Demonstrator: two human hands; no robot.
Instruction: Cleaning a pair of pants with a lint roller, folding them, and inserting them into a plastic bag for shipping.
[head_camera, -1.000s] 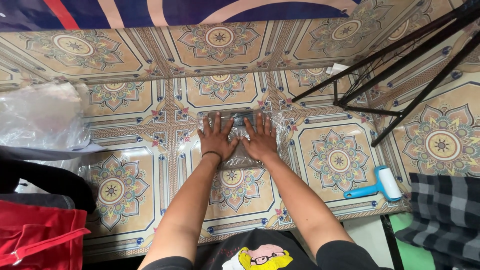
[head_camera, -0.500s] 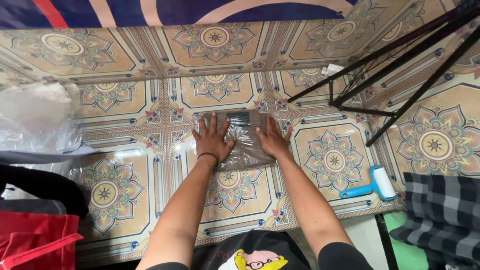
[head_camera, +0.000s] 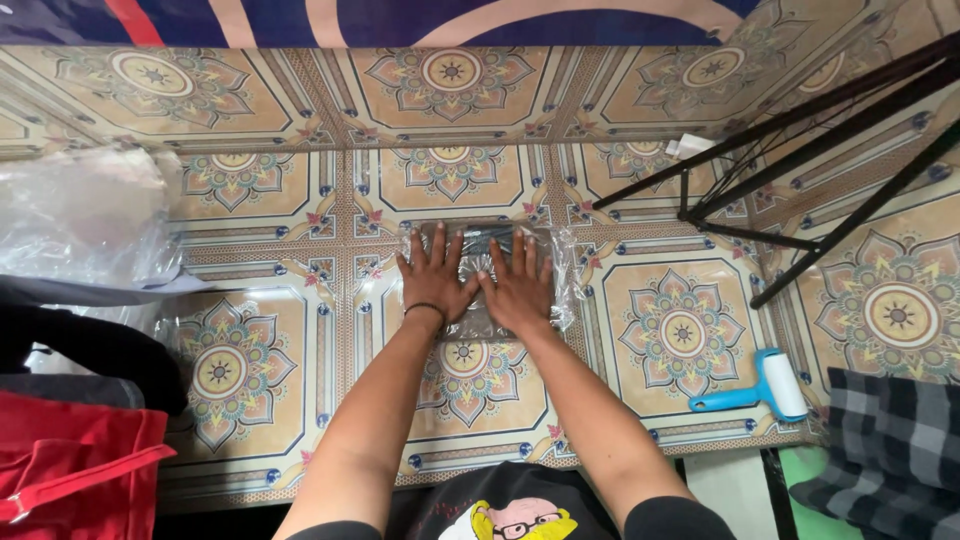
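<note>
- Both hands lay flat, fingers spread: left hand (head_camera: 436, 275) and right hand (head_camera: 519, 284) side by side on a clear plastic bag holding folded brown cloth (head_camera: 487, 280), hiding most of it.
- Half a second earlier, the hands were apart; now they nearly touched.
- On the patterned worktop (head_camera: 650, 330), a blue-handled white lint roller (head_camera: 760, 388) lay well right, near black tripod legs (head_camera: 800, 130).

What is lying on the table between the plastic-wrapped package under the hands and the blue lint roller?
In the head view, nothing lies between the package and the lint roller: only the patterned table cover.
</note>
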